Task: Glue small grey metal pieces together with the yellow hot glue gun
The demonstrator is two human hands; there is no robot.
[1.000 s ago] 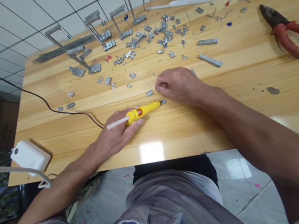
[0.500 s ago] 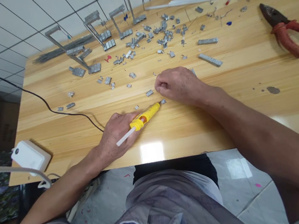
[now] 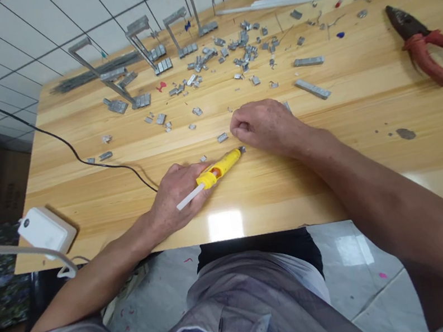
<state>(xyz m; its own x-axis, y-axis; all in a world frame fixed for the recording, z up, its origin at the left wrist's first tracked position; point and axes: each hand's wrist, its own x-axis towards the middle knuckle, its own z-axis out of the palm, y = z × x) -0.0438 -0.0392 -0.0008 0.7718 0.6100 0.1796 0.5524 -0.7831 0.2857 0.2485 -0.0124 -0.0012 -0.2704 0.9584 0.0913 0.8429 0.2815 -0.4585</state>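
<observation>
Your left hand [image 3: 178, 193] grips a yellow plastic glue gun [image 3: 227, 162], white rod [image 3: 190, 197] in its rear.
It points toward two o'clock; your right hand [image 3: 261, 125] curls apart, contents unclear.

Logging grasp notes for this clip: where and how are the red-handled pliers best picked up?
Probably by the red handles, with the right hand coming from the near side: they splay toward the near right, while the dark head points away.
</observation>
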